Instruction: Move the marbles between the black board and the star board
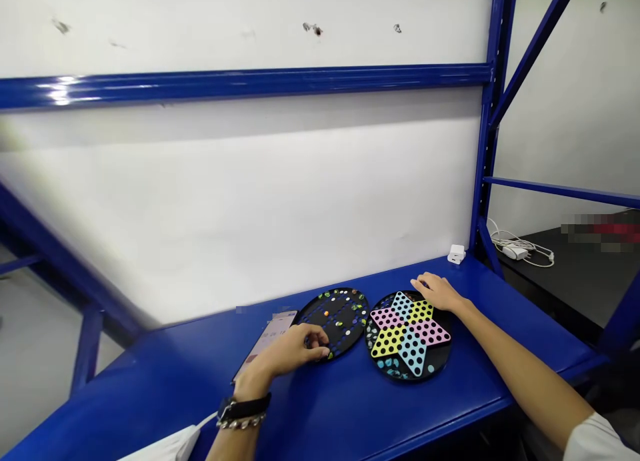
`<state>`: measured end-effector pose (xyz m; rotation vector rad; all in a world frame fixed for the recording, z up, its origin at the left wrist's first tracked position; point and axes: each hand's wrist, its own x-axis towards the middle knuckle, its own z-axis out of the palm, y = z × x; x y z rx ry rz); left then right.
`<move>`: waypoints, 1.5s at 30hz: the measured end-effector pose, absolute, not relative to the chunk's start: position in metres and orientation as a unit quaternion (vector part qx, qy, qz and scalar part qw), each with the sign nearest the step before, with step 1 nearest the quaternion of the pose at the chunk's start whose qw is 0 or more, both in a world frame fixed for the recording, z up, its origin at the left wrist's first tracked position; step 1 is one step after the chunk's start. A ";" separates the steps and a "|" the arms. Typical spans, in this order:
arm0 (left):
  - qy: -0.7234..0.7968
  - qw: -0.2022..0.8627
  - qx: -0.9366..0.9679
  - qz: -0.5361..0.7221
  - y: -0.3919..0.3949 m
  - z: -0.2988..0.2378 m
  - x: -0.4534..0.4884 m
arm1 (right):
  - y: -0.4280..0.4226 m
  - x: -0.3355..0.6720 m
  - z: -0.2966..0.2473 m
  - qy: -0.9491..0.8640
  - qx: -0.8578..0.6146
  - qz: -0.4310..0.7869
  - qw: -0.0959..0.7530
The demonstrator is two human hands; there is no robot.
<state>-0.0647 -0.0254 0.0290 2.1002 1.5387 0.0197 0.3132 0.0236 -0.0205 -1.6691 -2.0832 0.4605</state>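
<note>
My left hand (299, 346) is over the near left edge of a black round tray (324, 327). Its fingers are curled in, and whatever is between the fingertips is hidden. Small coloured marbles (339, 323) lie scattered on that tray, mostly round its rim. To the right sits a Chinese checkers board (407, 327), a star in pink, yellow and light blue with black holes, on a black round base (434, 367). Glassy marbles (393, 363) rest in the base around the star. At the board's far right edge lies my right hand (437, 291), fingers extended, nothing visible in it.
A phone (267, 337) with a lit screen lies beside the left tray, partly behind my left wrist. A white charger (456, 254) stands at the back right of the blue tabletop (330, 407). A white device (167, 445) with a cable is at the near edge. Blue frame posts (483, 154) rise behind.
</note>
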 end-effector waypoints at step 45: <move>0.344 0.139 0.914 0.164 0.055 -0.007 0.141 | 0.030 0.317 -0.022 -0.725 -0.624 0.152 0.248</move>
